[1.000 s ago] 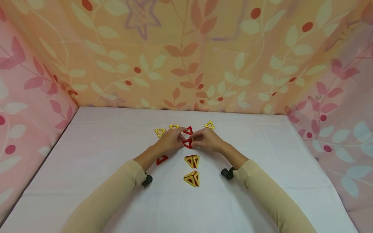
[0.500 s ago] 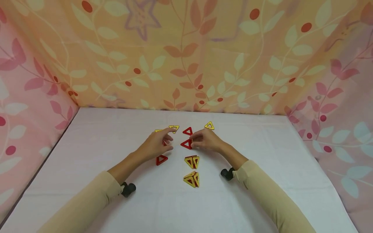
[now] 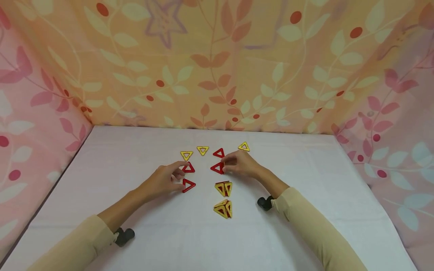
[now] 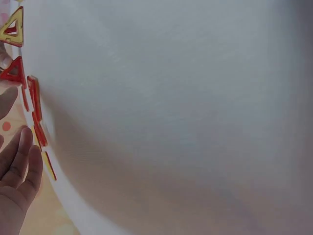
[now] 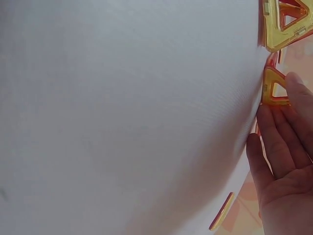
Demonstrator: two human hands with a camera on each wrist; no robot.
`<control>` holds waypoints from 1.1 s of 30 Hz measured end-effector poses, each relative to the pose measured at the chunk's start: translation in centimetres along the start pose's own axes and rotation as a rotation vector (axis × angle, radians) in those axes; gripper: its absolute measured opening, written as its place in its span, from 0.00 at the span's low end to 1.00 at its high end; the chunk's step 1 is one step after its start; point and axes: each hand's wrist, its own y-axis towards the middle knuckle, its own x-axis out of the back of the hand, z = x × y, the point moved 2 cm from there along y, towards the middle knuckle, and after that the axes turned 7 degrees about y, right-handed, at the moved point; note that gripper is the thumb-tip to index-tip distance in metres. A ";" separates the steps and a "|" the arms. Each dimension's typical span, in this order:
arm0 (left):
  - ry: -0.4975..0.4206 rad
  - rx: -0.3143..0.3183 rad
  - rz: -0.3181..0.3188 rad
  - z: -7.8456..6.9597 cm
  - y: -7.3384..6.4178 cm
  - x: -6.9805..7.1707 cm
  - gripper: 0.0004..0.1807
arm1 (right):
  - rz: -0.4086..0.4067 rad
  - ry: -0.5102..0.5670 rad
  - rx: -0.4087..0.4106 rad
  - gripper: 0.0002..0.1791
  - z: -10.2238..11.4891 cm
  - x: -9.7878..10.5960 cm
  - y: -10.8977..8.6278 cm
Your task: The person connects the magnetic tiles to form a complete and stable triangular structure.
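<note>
One loose red triangle (image 3: pixel 192 184) lies on the white cloth (image 3: pixel 298 165) at the thumb tip of the nearer left hand (image 3: pixel 166 178), one corner pointing away from that wide, unfilled grip, while the right hand (image 3: pixel 242 163) pinches a yellow triangle (image 5: pixel 267 91).

Free gap b/w L red triangles (image 3: pixel 192 184) & ctr yellow-red pieces (image 3: pixel 226 207); R hand (image 3: pixel 241 164) blocks near route to back-R yellow triangle (image 3: pixel 247 147).
</note>
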 end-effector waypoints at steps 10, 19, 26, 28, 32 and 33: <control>0.047 0.011 0.006 0.2 -0.8 -1.3 0.37 | -0.003 0.006 0.002 0.17 -0.2 0.0 -0.1; 0.026 0.022 0.013 -0.6 0.4 -2.1 0.36 | -0.012 -0.005 -0.001 0.18 -0.2 0.0 0.0; 0.043 0.036 0.011 -1.0 1.5 -2.9 0.36 | -0.007 -0.008 0.003 0.18 -0.1 0.0 0.1; 0.040 0.042 0.019 -1.2 1.8 -3.1 0.36 | -0.005 -0.007 0.005 0.18 -0.1 0.0 0.0; 0.045 0.050 0.031 -1.5 2.3 -3.2 0.36 | -0.005 0.002 0.001 0.18 -0.1 0.0 -0.1; 0.047 0.051 0.031 -1.5 2.4 -3.3 0.36 | -0.006 0.003 0.001 0.18 -0.2 0.0 -0.1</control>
